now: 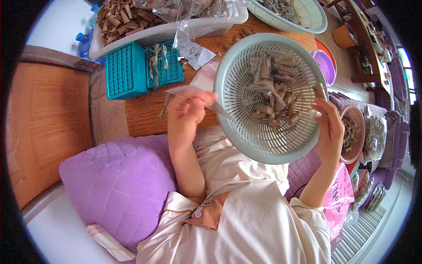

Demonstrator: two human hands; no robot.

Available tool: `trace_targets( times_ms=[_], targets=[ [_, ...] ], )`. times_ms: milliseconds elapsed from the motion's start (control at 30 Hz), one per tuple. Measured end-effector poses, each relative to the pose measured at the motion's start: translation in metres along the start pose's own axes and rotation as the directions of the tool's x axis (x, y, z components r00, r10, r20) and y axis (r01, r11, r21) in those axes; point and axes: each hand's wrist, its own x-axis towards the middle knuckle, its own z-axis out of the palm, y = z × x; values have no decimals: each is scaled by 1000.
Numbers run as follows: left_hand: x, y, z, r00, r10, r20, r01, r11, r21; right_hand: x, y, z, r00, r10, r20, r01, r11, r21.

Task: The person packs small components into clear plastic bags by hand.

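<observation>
A grey-green plastic colander (268,152) sits over my lap at the table's edge, holding loose brown tube-like pieces (279,103) and several wrapped in clear plastic. To its left, my left hand (189,108) is closed in a pinch on a thin clear plastic bag (219,109), slightly blurred, whose end reaches the colander's rim. At the right rim, the fingers of my right hand (329,121) are closed around a small brown piece (319,91). This piece stands up above the fingertips.
Teal plastic baskets (126,70), one bearing silvery twist ties (154,61), stand on the wooden table (147,116). Behind are a white tub (211,27) of brown pieces and a pale green basket (318,24). A pinkish basket (355,147) stands at right, a purple cushion (118,185) at left.
</observation>
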Motion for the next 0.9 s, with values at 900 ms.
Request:
trace_targets(
  times_ms=[900],
  targets=[
    [-21,13,80,833,272,482,-548,275,790,-5,-72,61,971,142,191,-214,168,962]
  ],
)
